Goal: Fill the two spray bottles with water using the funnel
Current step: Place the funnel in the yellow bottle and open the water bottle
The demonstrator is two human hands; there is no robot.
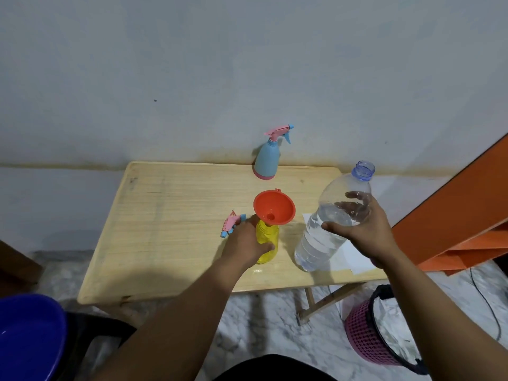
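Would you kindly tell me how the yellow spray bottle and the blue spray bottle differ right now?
The yellow spray bottle has its spray head off and an orange funnel in its neck; the blue spray bottle has its pink spray head on. The left hand grips the yellow spray bottle; nothing touches the blue spray bottle. The yellow spray bottle stands mid-table, the blue spray bottle at the far edge by the wall. Both stand upright on the wooden table.
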